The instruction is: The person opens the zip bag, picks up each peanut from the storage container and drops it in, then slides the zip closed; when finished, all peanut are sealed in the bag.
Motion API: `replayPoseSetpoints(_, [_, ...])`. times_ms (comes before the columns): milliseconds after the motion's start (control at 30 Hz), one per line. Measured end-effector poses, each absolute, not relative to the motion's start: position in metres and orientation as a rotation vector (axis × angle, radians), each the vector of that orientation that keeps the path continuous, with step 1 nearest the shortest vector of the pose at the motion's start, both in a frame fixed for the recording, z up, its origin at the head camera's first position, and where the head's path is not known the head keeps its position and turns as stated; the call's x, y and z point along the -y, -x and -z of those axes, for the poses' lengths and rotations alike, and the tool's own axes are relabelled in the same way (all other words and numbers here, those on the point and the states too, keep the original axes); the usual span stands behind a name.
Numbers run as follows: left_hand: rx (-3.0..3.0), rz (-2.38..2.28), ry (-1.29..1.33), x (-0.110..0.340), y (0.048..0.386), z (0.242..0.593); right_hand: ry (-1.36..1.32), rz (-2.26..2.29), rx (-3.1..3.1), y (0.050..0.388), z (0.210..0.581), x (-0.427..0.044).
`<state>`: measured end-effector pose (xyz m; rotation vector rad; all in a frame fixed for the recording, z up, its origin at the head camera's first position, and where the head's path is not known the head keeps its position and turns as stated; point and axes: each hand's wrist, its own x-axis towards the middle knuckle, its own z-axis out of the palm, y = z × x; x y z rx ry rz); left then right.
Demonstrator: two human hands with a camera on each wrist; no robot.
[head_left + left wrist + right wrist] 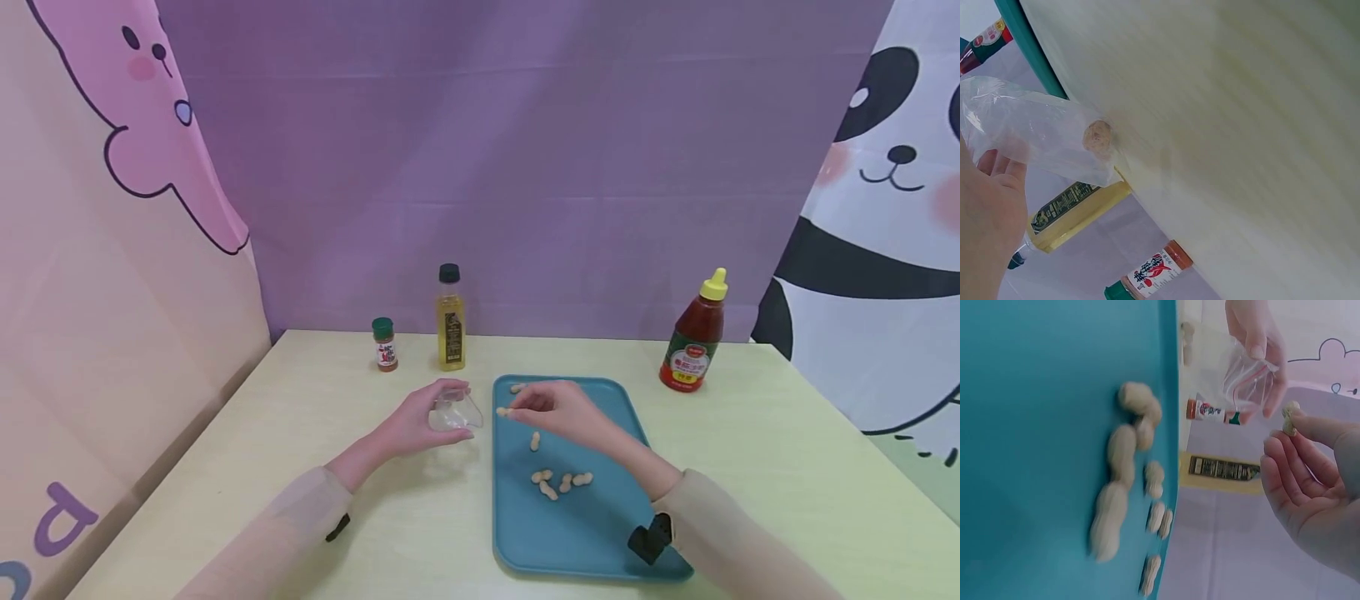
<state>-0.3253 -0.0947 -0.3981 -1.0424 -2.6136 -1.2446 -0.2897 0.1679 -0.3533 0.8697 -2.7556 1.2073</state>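
Observation:
My left hand [417,423] holds a clear plastic bag [456,412] beside the tray's left edge, with thumb and fingers spread at its mouth. In the left wrist view a peanut [1097,136] shows at the bottom of the bag [1041,125]. Over the blue tray [517,533], my right hand [564,410] pinches one peanut [503,412] between thumb and fingertips, close to the bag. The right wrist view shows this peanut [1290,417] apart from the bag [1247,378]. Several peanuts [548,490] lie on the tray.
A green-capped spice jar [385,345] and an oil bottle [451,325] stand behind my left hand. At the back right is a ketchup bottle [692,340] with a yellow cap. A purple cloth [480,167] hangs behind the table.

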Motion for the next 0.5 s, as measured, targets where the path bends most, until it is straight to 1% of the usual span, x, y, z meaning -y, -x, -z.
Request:
replayPoseSetpoints(367, [2.631, 1.262, 1.041, 0.093, 0.326, 0.397, -0.905, -1.244, 2.669, 0.303, 0.356, -0.130])
replayPoseSetpoints(500, [2.648, 1.266, 1.021, 0.093, 0.326, 0.398, -0.866, -1.227, 2.685, 0.305, 0.361, -0.119])
